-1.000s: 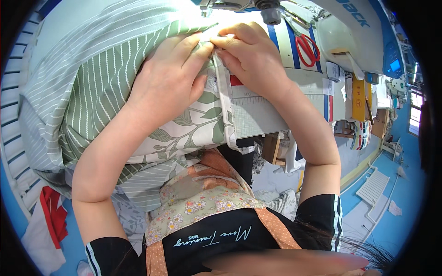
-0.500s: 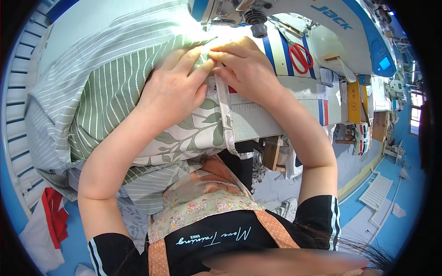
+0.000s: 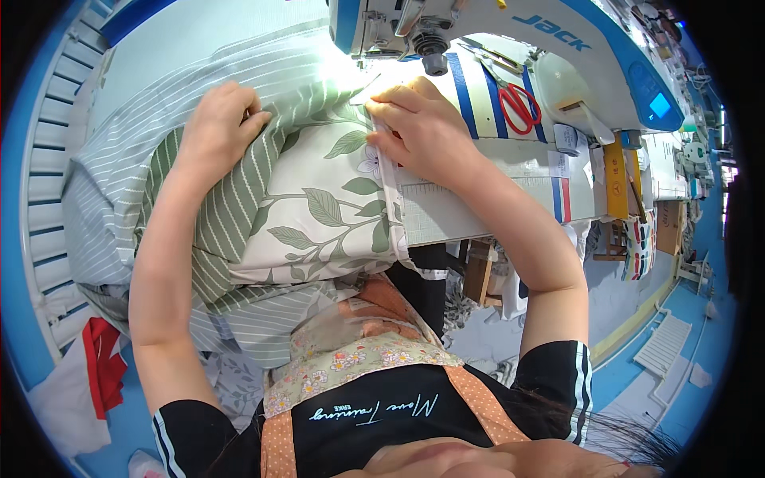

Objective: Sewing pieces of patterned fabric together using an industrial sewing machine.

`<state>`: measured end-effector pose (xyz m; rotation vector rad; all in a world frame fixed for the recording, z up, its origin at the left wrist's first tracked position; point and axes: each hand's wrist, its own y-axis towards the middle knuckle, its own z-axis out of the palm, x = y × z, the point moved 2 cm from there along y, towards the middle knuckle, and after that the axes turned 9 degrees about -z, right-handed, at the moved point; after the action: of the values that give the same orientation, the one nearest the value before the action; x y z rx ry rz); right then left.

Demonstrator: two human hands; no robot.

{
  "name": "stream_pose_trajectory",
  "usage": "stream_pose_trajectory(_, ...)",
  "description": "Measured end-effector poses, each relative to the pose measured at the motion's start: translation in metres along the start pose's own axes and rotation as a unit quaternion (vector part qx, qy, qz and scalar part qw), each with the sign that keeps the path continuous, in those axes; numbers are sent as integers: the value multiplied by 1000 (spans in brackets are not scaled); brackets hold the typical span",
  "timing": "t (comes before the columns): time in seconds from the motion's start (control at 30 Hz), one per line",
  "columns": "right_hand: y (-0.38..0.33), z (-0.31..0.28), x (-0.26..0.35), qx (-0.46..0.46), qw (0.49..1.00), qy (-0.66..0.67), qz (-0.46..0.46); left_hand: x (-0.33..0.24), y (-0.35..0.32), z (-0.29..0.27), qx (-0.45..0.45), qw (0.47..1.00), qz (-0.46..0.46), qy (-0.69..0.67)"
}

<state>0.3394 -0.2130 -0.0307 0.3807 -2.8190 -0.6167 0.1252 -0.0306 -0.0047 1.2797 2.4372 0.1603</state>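
Head view looks down on a sewing table [image 3: 494, 211] with a white and blue sewing machine [image 3: 510, 32] across the top. No box or bin shows clearly; along the far right edge stand small things that may be holders with tools, but the bend of the lens makes them too small to tell. On the table's surface run blue stripes [image 3: 466, 99] just beside the machine's base, and a smaller strip of blue and red [image 3: 562, 199] lies nearer the front edge; a yellow upright label or ruler [image 3: 615, 171] stands to the right of it. Red-handled scissors [image 3: 518, 99] lie flat on the table between the stripes and the machine's rounded white end. A small lit blue screen [image 3: 660, 105] sits on the machine's right side. The cloth [image 3: 319, 207], pale with green leaves on one face and green and white stripes on the other, is spread over the left half of the table, with its front edge hanging down toward the person's lap. The left hand [image 3: 219, 127] is curled, fingers bent and bunching the striped part of the cloth. The right hand [image 3: 418, 127] is half closed, fingertips pressing and pinching the cloth's folded edge just in front of the needle area [image 3: 430, 60]. At the lower left a red and white rag [image 3: 88, 382] lies well apart from the hands.
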Motion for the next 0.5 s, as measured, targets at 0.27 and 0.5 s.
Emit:
stream_pose_trajectory(0.27, 2, -8, 1, -33, 999, -27, -15, -104, -25, -36, 155, 981, 85, -85)
stream_pose_trajectory(0.5, -1, -1, -4, -39, 994, -48, -88, -124, -42, 4, 342, 922, 85, -160)
